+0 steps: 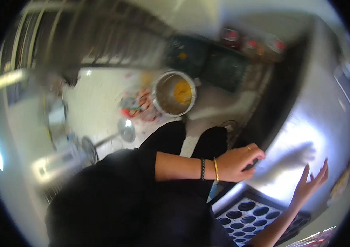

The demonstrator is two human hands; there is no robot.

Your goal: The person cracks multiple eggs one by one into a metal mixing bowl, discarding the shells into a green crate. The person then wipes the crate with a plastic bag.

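Note:
My left hand (238, 165), with a gold bangle and a dark braided bracelet at the wrist, is over the near edge of a shiny metal table (298, 123). Its fingers are curled, with a gap to the thumb, and I see nothing held. Further right, my right hand (312, 182) hovers with spread fingers above the same table, also without anything in it. A shadow falls on the bright metal between the two. Below them, partly covered by my right forearm, lies a baking tray (249, 219) with rows of dark round cups.
A round metal bowl (165, 97) with a yellow mass (182, 92) inside stands by my legs. Beside it is a blurred colourful heap (141, 105). Dark green crates (207, 60) and red-capped containers (230, 35) sit beyond. A blurred pole-like device (110, 139) is at left.

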